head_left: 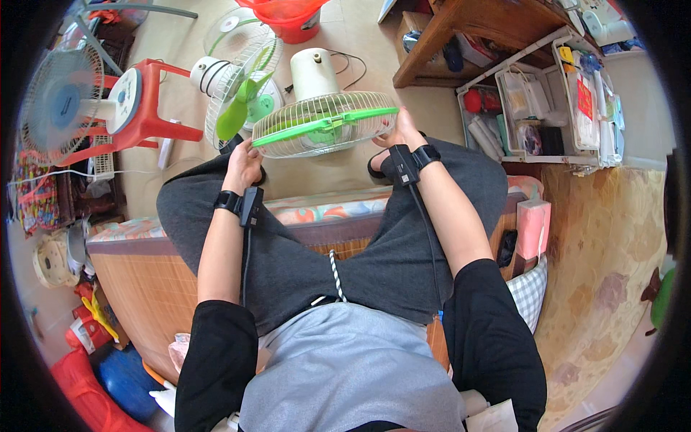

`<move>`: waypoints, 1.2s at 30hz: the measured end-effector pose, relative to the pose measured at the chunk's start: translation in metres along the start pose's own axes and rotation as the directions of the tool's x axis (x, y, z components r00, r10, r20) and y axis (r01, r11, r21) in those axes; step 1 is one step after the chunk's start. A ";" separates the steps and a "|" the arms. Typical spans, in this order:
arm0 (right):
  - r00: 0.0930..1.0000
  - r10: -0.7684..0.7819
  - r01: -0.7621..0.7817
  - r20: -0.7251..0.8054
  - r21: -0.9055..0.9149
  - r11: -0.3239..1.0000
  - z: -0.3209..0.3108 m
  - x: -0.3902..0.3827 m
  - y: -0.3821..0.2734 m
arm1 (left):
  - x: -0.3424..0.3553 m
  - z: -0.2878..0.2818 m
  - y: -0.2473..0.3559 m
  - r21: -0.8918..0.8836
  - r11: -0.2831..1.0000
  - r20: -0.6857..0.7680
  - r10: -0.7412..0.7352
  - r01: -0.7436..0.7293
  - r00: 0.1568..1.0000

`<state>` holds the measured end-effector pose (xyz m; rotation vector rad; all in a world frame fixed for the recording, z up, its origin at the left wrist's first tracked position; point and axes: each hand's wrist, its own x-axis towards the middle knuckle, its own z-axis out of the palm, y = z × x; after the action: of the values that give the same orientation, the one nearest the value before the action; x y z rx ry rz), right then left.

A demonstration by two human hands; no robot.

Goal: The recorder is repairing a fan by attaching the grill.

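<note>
An electric fan (pixel 313 140) with a wire cage and a bright green rim is between my knees, its white motor housing (pixel 314 72) on the far side. At the left edge of the rim, my left hand (pixel 245 164) is closed with its fingers on the cage. My right hand (pixel 404 129) grips the opposite edge, the fingers partly hidden behind the wires. Just beyond my left hand is a second fan with green blades (pixel 241 108); its wire cage (pixel 270 54) shows around and behind them. A dark cord (pixel 353 68) lies behind the fan I hold.
To the left, a red plastic stool (pixel 155 108) carries another fan (pixel 65 104) whose blades look blurred. A red basin (pixel 295 21) sits at the far edge. On the right are a wooden table (pixel 450 36) and a white rack (pixel 525 108) of household items. I sit on a bamboo mat (pixel 144 288).
</note>
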<state>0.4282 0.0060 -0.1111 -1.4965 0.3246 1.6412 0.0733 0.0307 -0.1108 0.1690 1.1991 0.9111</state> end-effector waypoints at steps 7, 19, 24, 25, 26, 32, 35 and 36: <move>1.000 -0.024 0.024 0.020 -0.020 1.000 0.001 -0.010 0.000 | -0.003 0.000 0.000 0.023 0.999 -0.026 0.024 -0.024 0.999; 0.996 -0.018 0.021 0.083 -0.035 0.999 -0.002 -0.010 0.002 | 0.006 -0.008 -0.001 0.015 1.000 -0.011 0.028 -0.027 1.000; 0.996 -0.011 0.014 0.090 -0.033 0.999 -0.007 0.001 0.004 | 0.006 -0.005 -0.003 0.012 1.000 -0.027 0.015 -0.015 1.000; 0.998 -0.002 0.004 0.060 -0.023 1.000 -0.008 0.005 0.004 | 0.008 -0.005 -0.003 0.000 1.000 -0.027 0.015 -0.015 1.000; 1.000 0.006 -0.006 0.029 -0.012 1.000 -0.009 0.008 0.004 | 0.009 -0.005 -0.004 -0.013 1.000 -0.026 0.014 -0.015 1.000; 0.999 -0.020 0.021 0.037 -0.022 1.000 -0.001 -0.009 0.005 | 0.012 -0.006 -0.009 -0.031 0.999 -0.144 0.038 -0.043 0.989; 0.997 0.005 -0.002 0.081 -0.034 0.999 -0.008 0.006 0.004 | 0.023 -0.014 -0.008 -0.026 1.000 -0.138 0.009 -0.013 0.990; 0.997 0.006 -0.003 0.079 -0.032 0.999 -0.008 0.005 0.004 | 0.022 -0.012 -0.008 -0.024 1.000 -0.138 0.007 -0.011 0.990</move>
<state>0.4317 0.0003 -0.1193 -1.4504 0.2596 1.7116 0.0682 0.0364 -0.1358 0.0928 1.3157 0.9572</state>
